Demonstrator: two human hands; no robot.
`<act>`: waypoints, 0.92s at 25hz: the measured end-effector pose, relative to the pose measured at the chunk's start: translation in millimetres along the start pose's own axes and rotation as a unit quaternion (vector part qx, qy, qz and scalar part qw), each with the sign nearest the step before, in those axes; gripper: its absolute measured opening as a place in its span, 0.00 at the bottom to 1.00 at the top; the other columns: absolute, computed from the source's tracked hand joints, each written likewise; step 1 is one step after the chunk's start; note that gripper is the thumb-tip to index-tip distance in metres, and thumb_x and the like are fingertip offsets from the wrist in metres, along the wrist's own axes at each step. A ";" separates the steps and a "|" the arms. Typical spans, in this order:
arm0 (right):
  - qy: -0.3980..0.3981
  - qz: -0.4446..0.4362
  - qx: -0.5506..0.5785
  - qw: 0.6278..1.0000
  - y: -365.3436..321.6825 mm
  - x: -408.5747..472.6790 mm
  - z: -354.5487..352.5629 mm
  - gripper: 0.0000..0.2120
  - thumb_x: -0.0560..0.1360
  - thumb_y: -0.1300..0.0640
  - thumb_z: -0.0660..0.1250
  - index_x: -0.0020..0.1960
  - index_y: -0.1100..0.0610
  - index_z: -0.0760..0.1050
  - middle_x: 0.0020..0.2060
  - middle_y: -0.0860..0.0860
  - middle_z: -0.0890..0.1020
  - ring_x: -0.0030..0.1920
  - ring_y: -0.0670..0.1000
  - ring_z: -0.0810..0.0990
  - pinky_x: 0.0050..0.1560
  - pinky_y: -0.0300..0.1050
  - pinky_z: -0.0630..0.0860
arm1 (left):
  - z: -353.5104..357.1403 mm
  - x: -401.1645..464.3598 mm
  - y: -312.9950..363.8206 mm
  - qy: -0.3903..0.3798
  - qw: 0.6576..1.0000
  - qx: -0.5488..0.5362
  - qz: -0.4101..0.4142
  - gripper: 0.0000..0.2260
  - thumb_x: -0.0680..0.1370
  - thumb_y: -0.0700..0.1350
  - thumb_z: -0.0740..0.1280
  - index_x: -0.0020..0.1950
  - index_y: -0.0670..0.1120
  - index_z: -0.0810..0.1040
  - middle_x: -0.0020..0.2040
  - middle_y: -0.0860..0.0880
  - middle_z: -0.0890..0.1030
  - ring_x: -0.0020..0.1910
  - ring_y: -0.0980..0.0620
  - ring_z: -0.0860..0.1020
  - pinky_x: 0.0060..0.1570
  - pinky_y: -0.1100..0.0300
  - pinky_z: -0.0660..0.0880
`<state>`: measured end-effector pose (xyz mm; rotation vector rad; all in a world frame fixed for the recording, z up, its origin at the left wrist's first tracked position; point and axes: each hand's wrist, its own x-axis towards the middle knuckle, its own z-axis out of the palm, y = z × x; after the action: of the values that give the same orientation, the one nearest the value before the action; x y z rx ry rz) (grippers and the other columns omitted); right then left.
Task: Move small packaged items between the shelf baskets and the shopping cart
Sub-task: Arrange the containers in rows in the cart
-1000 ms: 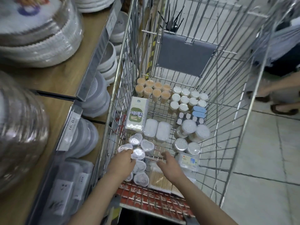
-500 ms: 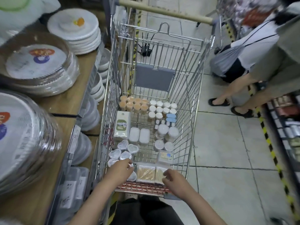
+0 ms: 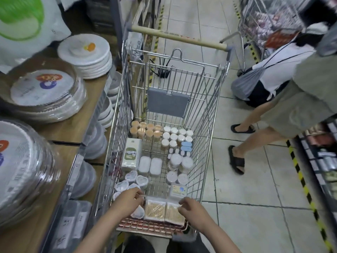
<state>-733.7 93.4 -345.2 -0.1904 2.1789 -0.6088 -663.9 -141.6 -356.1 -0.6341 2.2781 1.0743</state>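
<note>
Two hands, left (image 3: 127, 200) and right (image 3: 193, 207), now drawn back to near end of silver wire shopping cart (image 3: 209, 125), fingers curled at clear packs of cotton swabs (image 3: 164, 209), grip unclear; likely lifting out next.

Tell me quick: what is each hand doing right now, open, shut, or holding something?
Left hand: fingers curled over the heart-shaped tubs in the cart; a grip cannot be told.
Right hand: fingers curled at the cotton swab packs; grip unclear.
</note>
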 end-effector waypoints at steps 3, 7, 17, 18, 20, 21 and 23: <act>-0.021 -0.028 -0.025 0.999 2.3 23.9 -30.1 0.15 0.78 0.53 0.62 0.63 0.56 0.73 0.58 0.51 0.79 0.56 0.48 0.77 0.56 0.40 0.72 | 7.7 16.5 15.2 0.020 1.000 -0.008 -0.022 0.09 0.79 0.45 0.63 0.58 0.49 0.76 0.49 0.53 0.78 0.42 0.58 0.74 0.35 0.68 0.67; -0.033 -0.074 -0.051 0.995 -8.2 67.5 -76.2 0.14 0.78 0.55 0.62 0.62 0.57 0.74 0.57 0.52 0.80 0.56 0.51 0.78 0.56 0.44 0.74 | 18.0 43.7 46.0 0.050 0.995 -0.061 -0.059 0.09 0.79 0.46 0.63 0.59 0.49 0.76 0.55 0.51 0.80 0.48 0.56 0.77 0.46 0.63 0.73; -0.001 -0.058 -0.121 0.991 -30.7 180.1 -116.3 0.18 0.78 0.56 0.61 0.66 0.60 0.69 0.58 0.56 0.78 0.56 0.55 0.77 0.50 0.44 0.72 | 46.6 131.5 78.7 0.027 0.991 -0.094 -0.094 0.12 0.79 0.46 0.63 0.62 0.46 0.75 0.58 0.49 0.79 0.55 0.52 0.77 0.57 0.56 0.74; -0.002 -0.055 -0.128 0.990 -31.8 190.8 -111.9 0.18 0.78 0.56 0.61 0.66 0.60 0.69 0.59 0.56 0.78 0.57 0.56 0.77 0.50 0.44 0.72 | 46.4 141.5 76.9 0.024 0.991 -0.095 -0.092 0.12 0.79 0.45 0.63 0.62 0.46 0.75 0.58 0.49 0.79 0.54 0.52 0.77 0.56 0.57 0.74; -0.011 -0.042 -0.134 0.990 -34.2 212.9 -105.7 0.18 0.78 0.55 0.61 0.66 0.60 0.68 0.59 0.57 0.77 0.57 0.56 0.76 0.48 0.44 0.70 | 43.6 161.8 73.7 0.030 0.990 -0.099 -0.095 0.11 0.78 0.43 0.62 0.60 0.46 0.76 0.55 0.49 0.80 0.51 0.51 0.77 0.52 0.58 0.74; -0.016 -0.036 -0.137 0.990 -34.3 223.2 -103.5 0.17 0.78 0.54 0.60 0.65 0.60 0.68 0.59 0.57 0.77 0.58 0.56 0.76 0.47 0.44 0.69 | 41.1 171.1 72.8 0.035 0.990 -0.094 -0.095 0.11 0.78 0.43 0.62 0.60 0.46 0.76 0.54 0.49 0.80 0.50 0.51 0.77 0.50 0.58 0.74; -0.019 -0.021 -0.157 0.987 -32.4 240.9 -99.3 0.16 0.78 0.53 0.61 0.63 0.59 0.69 0.59 0.56 0.76 0.58 0.56 0.75 0.47 0.43 0.69 | 37.7 190.2 69.8 0.045 0.992 -0.067 -0.092 0.12 0.77 0.43 0.62 0.59 0.46 0.76 0.54 0.49 0.80 0.50 0.50 0.77 0.49 0.58 0.74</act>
<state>-965.0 19.6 -445.2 -0.4138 2.2287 -0.2780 -838.3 -106.4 -460.3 -0.9452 2.1844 1.1352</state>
